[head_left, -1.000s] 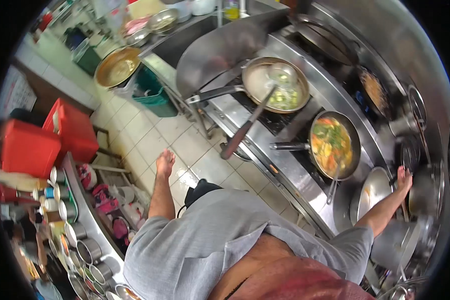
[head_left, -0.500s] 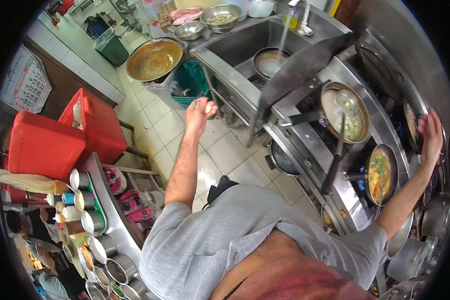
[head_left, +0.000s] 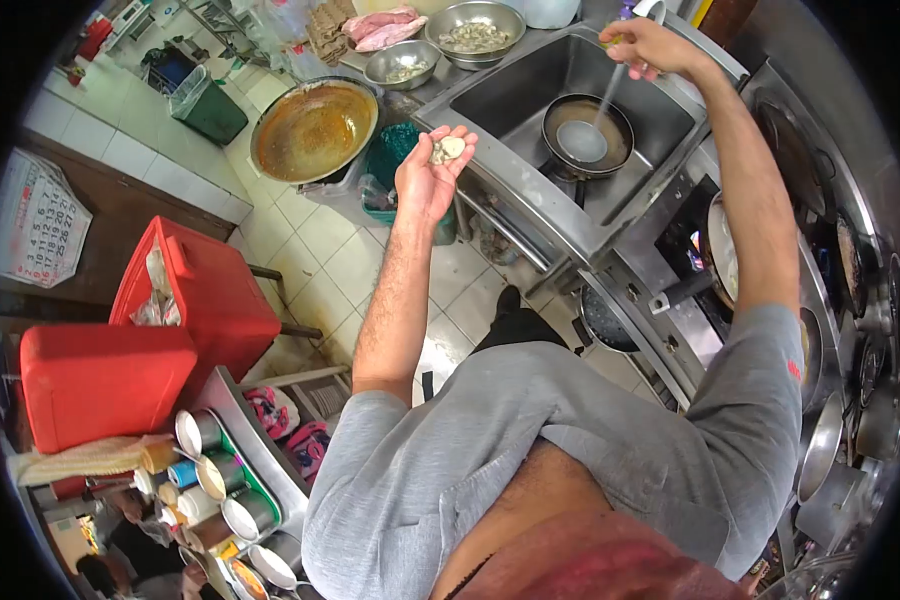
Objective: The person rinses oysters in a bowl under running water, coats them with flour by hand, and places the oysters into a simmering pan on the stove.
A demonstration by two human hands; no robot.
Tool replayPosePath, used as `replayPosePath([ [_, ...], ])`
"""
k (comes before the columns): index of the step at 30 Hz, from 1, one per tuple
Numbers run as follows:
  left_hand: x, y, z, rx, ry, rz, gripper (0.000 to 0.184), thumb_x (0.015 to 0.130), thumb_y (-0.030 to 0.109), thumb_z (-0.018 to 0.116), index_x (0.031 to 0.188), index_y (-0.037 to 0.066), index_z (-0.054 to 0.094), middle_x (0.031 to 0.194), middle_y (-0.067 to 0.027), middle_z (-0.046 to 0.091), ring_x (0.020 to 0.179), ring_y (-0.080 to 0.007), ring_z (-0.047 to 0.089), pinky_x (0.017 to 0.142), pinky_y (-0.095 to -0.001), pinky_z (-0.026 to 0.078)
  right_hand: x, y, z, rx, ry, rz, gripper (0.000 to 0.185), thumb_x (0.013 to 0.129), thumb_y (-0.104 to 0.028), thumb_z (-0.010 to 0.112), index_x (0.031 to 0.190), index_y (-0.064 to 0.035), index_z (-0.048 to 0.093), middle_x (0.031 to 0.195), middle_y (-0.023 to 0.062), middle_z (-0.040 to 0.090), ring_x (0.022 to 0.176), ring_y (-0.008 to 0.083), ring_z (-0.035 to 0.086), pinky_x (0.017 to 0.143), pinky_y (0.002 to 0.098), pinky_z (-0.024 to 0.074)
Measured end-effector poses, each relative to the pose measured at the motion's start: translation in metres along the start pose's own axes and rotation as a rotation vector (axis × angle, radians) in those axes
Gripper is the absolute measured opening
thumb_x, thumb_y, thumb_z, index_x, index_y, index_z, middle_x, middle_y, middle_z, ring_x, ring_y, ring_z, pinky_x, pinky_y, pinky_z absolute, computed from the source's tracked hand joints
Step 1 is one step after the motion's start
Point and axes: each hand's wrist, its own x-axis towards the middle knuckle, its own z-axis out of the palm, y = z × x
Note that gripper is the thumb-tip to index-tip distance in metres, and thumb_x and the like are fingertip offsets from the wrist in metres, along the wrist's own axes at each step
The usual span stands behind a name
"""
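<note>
My left hand (head_left: pixel 430 178) is turned palm up, cupped around a few pale food pieces (head_left: pixel 448 150); their kind is unclear. It hangs beside the sink's near left corner, above a green-lined bin (head_left: pixel 395 150). My right hand (head_left: pixel 655 48) reaches over the sink (head_left: pixel 480 105) beside the white tap (head_left: pixel 652 10), fingers loosely bent and apart, partly hiding the tap. Close to its fingers, a stream of water falls into a dark-rimmed pan (head_left: pixel 620 160) in the basin; cloudy water covers part of its bottom.
Metal bowls (head_left: pixel 475 35) of pale pieces and pink meat (head_left: pixel 385 30) stand behind the sink. A wide, oily wok (head_left: pixel 315 130) sits to the left. The stove (head_left: pixel 685 250) with pans lies under my right arm. Red coolers (head_left: pixel 210 290) and a counter of pots (head_left: pixel 245 515) are left.
My right hand has moved from the stove's far side to the tap. My left hand has risen and opened its palm, showing the pale pieces. My view has shifted toward the sink.
</note>
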Motion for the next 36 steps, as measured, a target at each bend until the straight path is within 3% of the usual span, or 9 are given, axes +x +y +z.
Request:
replayPosePath([
  [5, 0.065, 0.011, -0.014, 0.206, 0.015, 0.022, 0.024, 0.093, 0.019, 0.04, 0.094, -0.004, 0.048, 0.101, -0.0202, 0.055, 0.092, -0.0324, 0.058, 0.08, -0.0371, 0.05, 0.106, 0.088, 0.008, 0.155, 0.144, 0.288, 0.01, 0.077, -0.015, 0.052, 0.082, -0.0075, 0.056, 0.062, 0.0015, 0.052, 0.044, 0.0099, 0.049, 0.036, 0.0261, 0.0388],
  [8, 0.115, 0.03, -0.02, 0.337, 0.004, 0.016, 0.021, 0.091, 0.019, 0.044, 0.091, -0.001, 0.052, 0.096, -0.0159, 0.058, 0.089, -0.0279, 0.059, 0.076, -0.0345, 0.051, 0.148, 0.141, 0.029, 0.345, 0.267, 0.373, 0.007, 0.074, -0.014, 0.053, 0.076, -0.0077, 0.056, 0.059, 0.0024, 0.052, 0.043, 0.0117, 0.051, 0.032, 0.0286, 0.0374],
  [11, 0.167, 0.049, -0.025, 0.403, 0.083, 0.027, 0.021, 0.091, 0.021, 0.045, 0.086, 0.001, 0.051, 0.085, -0.0137, 0.06, 0.075, -0.0244, 0.062, 0.063, -0.0297, 0.053, 0.188, 0.189, 0.047, 0.477, 0.277, 0.534, 0.009, 0.078, -0.018, 0.056, 0.082, -0.0099, 0.056, 0.062, 0.0002, 0.051, 0.045, 0.0106, 0.05, 0.038, 0.0273, 0.0389],
  [13, 0.201, 0.062, -0.035, 0.43, 0.096, 0.022, 0.021, 0.091, 0.022, 0.046, 0.085, 0.002, 0.052, 0.084, -0.0129, 0.06, 0.075, -0.0233, 0.062, 0.063, -0.0294, 0.053, 0.206, 0.206, 0.05, 0.535, 0.299, 0.561, 0.009, 0.079, -0.017, 0.058, 0.081, -0.0087, 0.056, 0.062, 0.0006, 0.051, 0.046, 0.0115, 0.05, 0.04, 0.0285, 0.0408],
  [21, 0.274, 0.071, -0.03, 0.548, 0.068, 0.014, 0.016, 0.084, 0.005, 0.055, 0.097, -0.001, 0.05, 0.091, -0.0162, 0.057, 0.079, -0.0235, 0.061, 0.069, -0.0305, 0.051, 0.214, 0.284, 0.077, 1.288, 0.873, 0.698, 0.009, 0.082, -0.009, 0.053, 0.088, -0.001, 0.052, 0.072, 0.0098, 0.054, 0.058, 0.02, 0.056, 0.048, 0.0308, 0.0477],
  [26, 0.318, -0.011, 0.014, 0.579, -0.24, -0.343, 0.022, 0.084, 0.009, 0.055, 0.101, -0.004, 0.048, 0.087, -0.0163, 0.059, 0.072, -0.0226, 0.062, 0.062, -0.0288, 0.051, 0.208, 0.313, 0.089, 1.53, 0.957, 0.621, 0.008, 0.084, -0.005, 0.049, 0.086, 0.0027, 0.051, 0.069, 0.0119, 0.055, 0.059, 0.0228, 0.058, 0.051, 0.0329, 0.0515],
  [29, 0.351, -0.091, 0.031, 0.602, -0.428, -0.534, 0.019, 0.084, 0.011, 0.056, 0.096, -0.003, 0.05, 0.083, -0.0142, 0.059, 0.069, -0.02, 0.061, 0.058, -0.0276, 0.05, 0.191, 0.286, 0.085, 1.342, 0.877, 0.631, 0.009, 0.081, -0.006, 0.05, 0.087, 0.0004, 0.053, 0.068, 0.0091, 0.055, 0.055, 0.0188, 0.056, 0.046, 0.0295, 0.0484],
  [34, 0.411, -0.221, 0.072, 0.619, -0.543, -0.689, 0.019, 0.085, 0.015, 0.055, 0.095, 0.0, 0.05, 0.081, -0.0103, 0.059, 0.069, -0.018, 0.06, 0.057, -0.025, 0.049, 0.154, 0.243, 0.086, 1.132, 1.225, 0.623, 0.02, 0.077, -0.002, 0.053, 0.098, 0.0004, 0.053, 0.071, 0.0064, 0.056, 0.055, 0.0147, 0.055, 0.044, 0.0259, 0.044],
  [36, 0.428, -0.265, 0.088, 0.63, -0.551, -0.71, 0.019, 0.086, 0.017, 0.053, 0.095, 0.0, 0.051, 0.077, -0.0095, 0.059, 0.065, -0.0172, 0.06, 0.054, -0.025, 0.048, 0.134, 0.241, 0.092, 1.1, 1.224, 0.633, 0.022, 0.077, -0.003, 0.054, 0.099, 0.0003, 0.053, 0.072, 0.0057, 0.056, 0.054, 0.0138, 0.055, 0.044, 0.0253, 0.0439],
])
